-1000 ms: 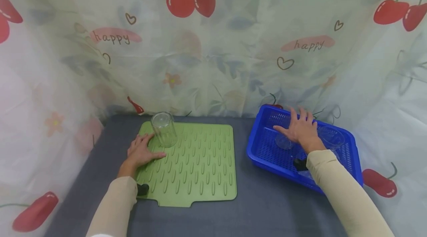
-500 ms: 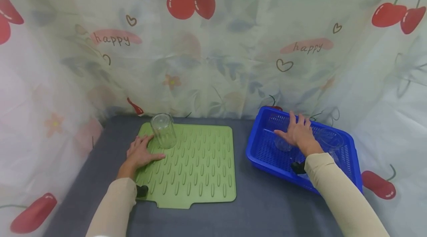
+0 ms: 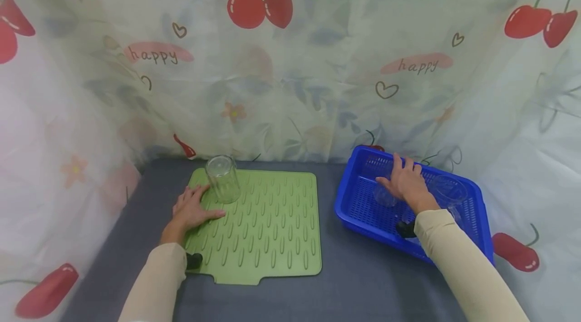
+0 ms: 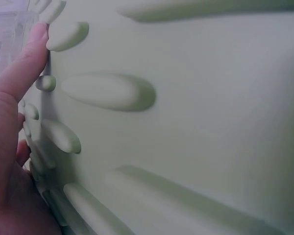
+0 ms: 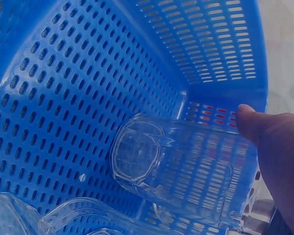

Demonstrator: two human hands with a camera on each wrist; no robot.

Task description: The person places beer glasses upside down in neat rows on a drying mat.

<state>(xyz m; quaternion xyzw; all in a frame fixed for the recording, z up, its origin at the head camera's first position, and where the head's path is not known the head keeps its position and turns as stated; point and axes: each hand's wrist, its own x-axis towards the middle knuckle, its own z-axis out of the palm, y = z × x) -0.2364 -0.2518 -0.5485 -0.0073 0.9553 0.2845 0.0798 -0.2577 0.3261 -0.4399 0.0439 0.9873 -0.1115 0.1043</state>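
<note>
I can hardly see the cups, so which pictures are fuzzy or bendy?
Head view: sharp in the middle, bendy at the edges; the clear cup is faint on the green mat. Left wrist view: too close, mat bumps blurry. Right wrist view: sharp, the cup in the blue basket shines.

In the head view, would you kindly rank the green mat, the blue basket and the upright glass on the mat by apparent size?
1. Green mat, largest.
2. Blue basket, somewhat smaller, partly hidden by the arm.
3. Upright glass, clearly smallest.

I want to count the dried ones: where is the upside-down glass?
In the head view, the glass stands on the far left corner of the green mat, just beyond the left hand, whose fingertip touches it.
</note>
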